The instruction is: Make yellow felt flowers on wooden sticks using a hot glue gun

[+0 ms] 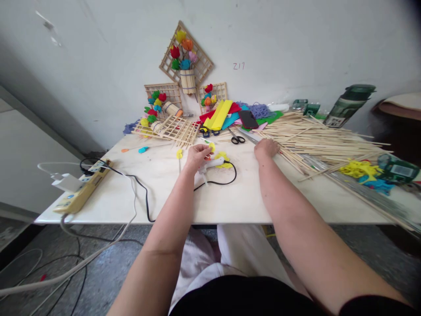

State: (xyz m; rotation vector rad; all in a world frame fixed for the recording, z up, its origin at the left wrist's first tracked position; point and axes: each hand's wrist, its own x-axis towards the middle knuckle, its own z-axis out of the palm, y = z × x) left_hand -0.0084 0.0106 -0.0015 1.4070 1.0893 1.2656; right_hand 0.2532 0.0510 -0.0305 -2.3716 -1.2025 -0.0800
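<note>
My left hand (pixel 198 156) is closed in a pinch on a small yellow felt piece (pixel 212 146), just above the white hot glue gun (pixel 215 162). Under and behind the glue gun lie more yellow pieces (pixel 222 156). A yellow flower piece on a stem (pixel 179 153) rests left of that hand. My right hand (pixel 266 149) is down on the table at the near left end of the heap of thin wooden sticks (pixel 302 136). Its fingers are curled, and whatever they grip is hidden. Black-handled scissors (pixel 238 139) lie between the hands, farther back.
Stick lattices with felt flowers (pixel 187 52) stand against the wall. Coloured felt sheets (pixel 219 114) and a phone (pixel 247 119) lie at the back. A power strip (pixel 82 188) with cables sits at left. A dark bottle (pixel 350 105) and yellow scraps (pixel 360 169) are at right.
</note>
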